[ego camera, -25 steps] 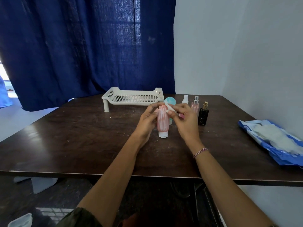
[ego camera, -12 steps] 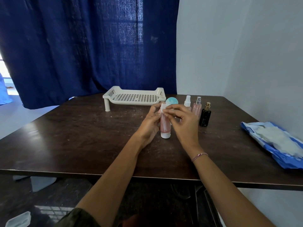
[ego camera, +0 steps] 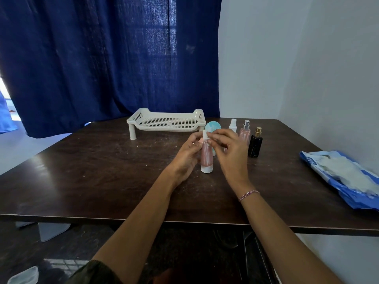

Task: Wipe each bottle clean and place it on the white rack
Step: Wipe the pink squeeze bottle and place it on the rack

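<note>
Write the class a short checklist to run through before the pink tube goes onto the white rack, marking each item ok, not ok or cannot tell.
1. Pink tube held: ok, left hand grips it.
2. Wipe at the tube's top: ok, pinched by right hand.
3. Tube fully clean: cannot tell.
4. White rack free: ok, nothing on it.
5. Path to the rack: ok, only bare table between.
6. Other bottles upright: ok, black bottle stands.

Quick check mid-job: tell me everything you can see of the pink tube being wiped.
The pink tube looks like soft, glossy plastic with a wide white cap at its base. It stands cap-down on the dark table, nearly upright. The left hand steadies its upper part; the right hand presses a small white wipe to its top.
</note>
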